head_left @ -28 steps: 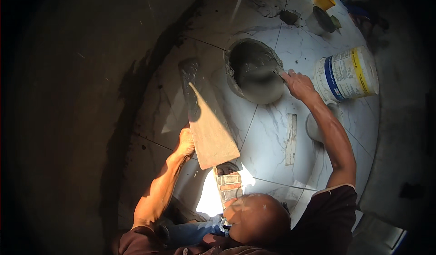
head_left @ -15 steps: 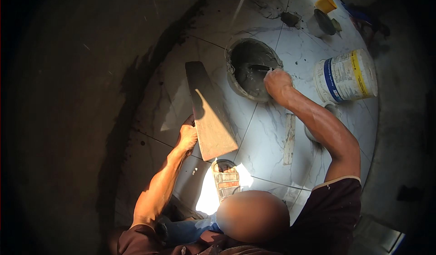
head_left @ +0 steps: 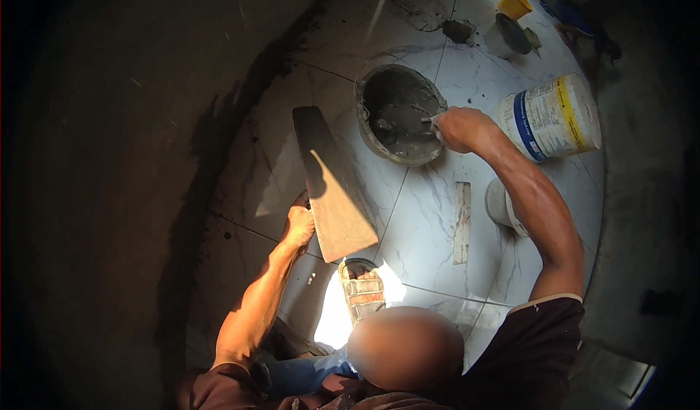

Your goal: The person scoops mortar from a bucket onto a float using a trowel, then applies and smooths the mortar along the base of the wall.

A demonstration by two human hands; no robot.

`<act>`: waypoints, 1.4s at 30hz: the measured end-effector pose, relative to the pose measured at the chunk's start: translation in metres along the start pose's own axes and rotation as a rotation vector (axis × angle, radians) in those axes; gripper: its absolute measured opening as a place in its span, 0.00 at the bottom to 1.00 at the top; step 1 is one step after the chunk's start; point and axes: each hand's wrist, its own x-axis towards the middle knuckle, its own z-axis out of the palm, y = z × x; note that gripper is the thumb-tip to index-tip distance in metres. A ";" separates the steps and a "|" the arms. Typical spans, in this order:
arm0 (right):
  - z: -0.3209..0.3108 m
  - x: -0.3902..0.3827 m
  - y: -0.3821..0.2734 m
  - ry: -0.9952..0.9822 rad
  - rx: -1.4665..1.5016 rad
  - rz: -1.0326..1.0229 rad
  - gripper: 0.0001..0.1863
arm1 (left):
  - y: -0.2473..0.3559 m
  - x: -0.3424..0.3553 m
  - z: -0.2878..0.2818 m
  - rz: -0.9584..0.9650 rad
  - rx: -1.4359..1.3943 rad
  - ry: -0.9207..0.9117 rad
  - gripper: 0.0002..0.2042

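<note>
My left hand is closed on the underside handle of a long, tapered flat plastering float, its face partly sunlit, its far end in shadow. My right hand grips a small tool, probably a trowel, at the right rim of a round bucket of wet grey mortar; the tool's far end is in the mortar and hard to make out. A pale narrow strip lies on the marble-patterned tiles below the bucket. My sandalled foot is under the float's near end.
A white pail lies on its side at the right, another container below it. A yellow container, grey bucket and dark lump sit at the back. A grey wall borders the left; dark items lie top right.
My right hand has moved down-left into the bucket's mouth, then slightly back up and right. The float in my left hand has shifted slightly, and its far end has dropped a little in view.
</note>
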 end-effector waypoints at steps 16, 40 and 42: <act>-0.016 -0.013 0.031 -0.288 0.536 -0.031 0.17 | 0.016 0.004 0.015 0.124 -0.114 0.017 0.28; 0.120 -0.066 -0.028 0.982 0.738 -0.106 0.23 | 0.026 0.029 0.058 0.228 -0.156 -0.357 0.12; 0.140 -0.060 -0.033 1.042 0.687 -0.029 0.23 | 0.024 0.025 0.061 0.220 -0.161 -0.364 0.12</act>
